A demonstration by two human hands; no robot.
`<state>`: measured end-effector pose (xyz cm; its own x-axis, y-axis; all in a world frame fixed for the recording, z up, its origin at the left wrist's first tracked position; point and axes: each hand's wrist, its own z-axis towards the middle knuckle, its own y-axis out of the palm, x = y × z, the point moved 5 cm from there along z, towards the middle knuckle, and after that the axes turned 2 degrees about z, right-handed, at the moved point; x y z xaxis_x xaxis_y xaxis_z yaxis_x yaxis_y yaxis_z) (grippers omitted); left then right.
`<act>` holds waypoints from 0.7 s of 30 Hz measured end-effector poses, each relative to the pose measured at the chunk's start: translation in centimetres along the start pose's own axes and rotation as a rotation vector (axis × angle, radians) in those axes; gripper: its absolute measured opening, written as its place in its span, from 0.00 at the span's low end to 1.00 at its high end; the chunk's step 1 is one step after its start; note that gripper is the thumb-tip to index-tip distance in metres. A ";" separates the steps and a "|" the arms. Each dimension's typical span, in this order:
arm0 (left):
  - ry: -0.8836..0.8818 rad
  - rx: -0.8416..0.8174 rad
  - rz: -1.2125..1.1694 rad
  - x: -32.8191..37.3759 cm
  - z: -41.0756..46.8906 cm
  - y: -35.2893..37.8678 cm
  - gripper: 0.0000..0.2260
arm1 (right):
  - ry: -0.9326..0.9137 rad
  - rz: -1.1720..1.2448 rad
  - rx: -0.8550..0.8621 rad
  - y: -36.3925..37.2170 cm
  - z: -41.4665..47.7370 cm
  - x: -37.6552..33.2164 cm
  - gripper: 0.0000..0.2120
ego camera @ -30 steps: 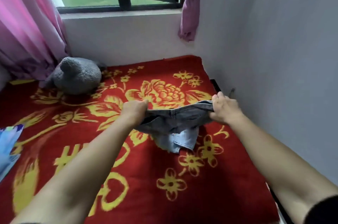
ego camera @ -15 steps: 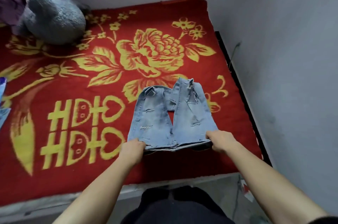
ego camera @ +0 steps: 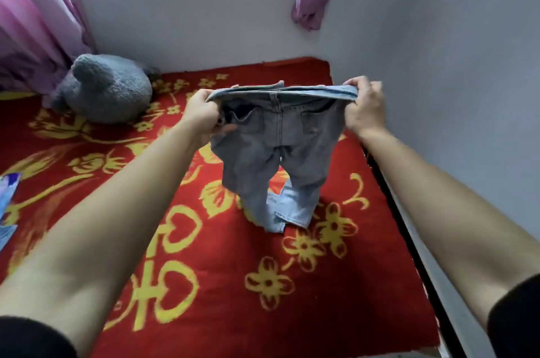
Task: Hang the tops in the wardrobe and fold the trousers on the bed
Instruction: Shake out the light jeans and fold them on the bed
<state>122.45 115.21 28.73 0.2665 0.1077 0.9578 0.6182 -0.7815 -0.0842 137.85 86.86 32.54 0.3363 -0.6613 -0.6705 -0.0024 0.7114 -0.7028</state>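
The bed (ego camera: 409,255) fills most of the view, covered by a red blanket (ego camera: 204,284) with yellow flowers and hearts, pushed into the corner of two pale walls. A pink curtain (ego camera: 35,21) hangs at the far left, its lower folds beside a grey plush toy (ego camera: 108,88) that lies on the blanket near the back wall. The jeans (ego camera: 274,147) are the main change: half a second ago they lay spread flat near the front edge of the bed, legs pointing toward the wall, whereas now they are lifted off it and hang from the waistband above the middle of the blanket, seat side toward the camera (two back pockets show), with the crumpled leg ends touching the red fabric below. The left hand (ego camera: 201,115) grips one end of the waistband, fingers curled round the denim, and the right hand (ego camera: 363,109) pinches the other end, pulling the band taut between them; both arms have risen and stretched forward since then. A scrap of blue patterned cloth (ego camera: 7,196) shows at the left edge.
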 end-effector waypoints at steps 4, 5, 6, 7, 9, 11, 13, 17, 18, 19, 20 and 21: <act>0.073 -0.029 0.020 10.5 3.8 0.0 0.15 | -0.026 -0.134 -0.046 -3.3 9.5 -6.7 0.21; 0.106 -0.007 0.049 12.8 4.4 -0.2 0.15 | -0.045 -0.135 -0.025 -4.3 11.3 -8.5 0.21; 0.149 0.021 0.097 15.3 5.1 -0.4 0.14 | -0.069 -0.140 0.001 -5.2 12.9 -10.3 0.22; 0.202 0.058 0.171 17.7 5.4 -0.7 0.12 | -0.092 -0.147 0.026 -6.1 14.3 -11.9 0.22; 0.324 0.150 0.311 22.2 5.4 -1.4 0.07 | -0.145 -0.161 0.082 -8.0 16.4 -14.7 0.21; 0.461 0.265 0.352 25.9 5.0 -2.4 0.05 | -0.215 -0.154 0.166 -10.0 17.4 -16.9 0.21; 0.632 0.411 0.352 28.7 4.0 -3.5 0.06 | -0.306 -0.139 0.268 -12.0 17.2 -18.9 0.21; 0.769 0.615 0.552 31.7 0.8 -4.3 0.03 | -0.344 -0.131 0.381 -15.3 16.0 -22.3 0.19; 0.739 0.606 0.604 31.8 0.6 -4.4 0.04 | -0.314 -0.138 0.348 -15.5 15.8 -22.6 0.19; 0.692 0.581 0.649 31.6 0.3 -4.6 0.07 | -0.277 -0.166 0.294 -15.5 15.5 -22.6 0.18; 0.631 0.548 0.694 31.3 0.5 -4.9 0.11 | -0.235 -0.227 0.219 -15.3 15.2 -22.4 0.17; 0.566 0.495 0.761 30.8 0.5 -5.2 0.15 | -0.182 -0.301 0.109 -14.9 14.7 -21.9 0.17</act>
<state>127.86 122.90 58.53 0.4051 -0.7034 0.5841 0.6992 -0.1733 -0.6936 144.40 94.28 61.23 0.4686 -0.7988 -0.3773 0.2191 0.5188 -0.8264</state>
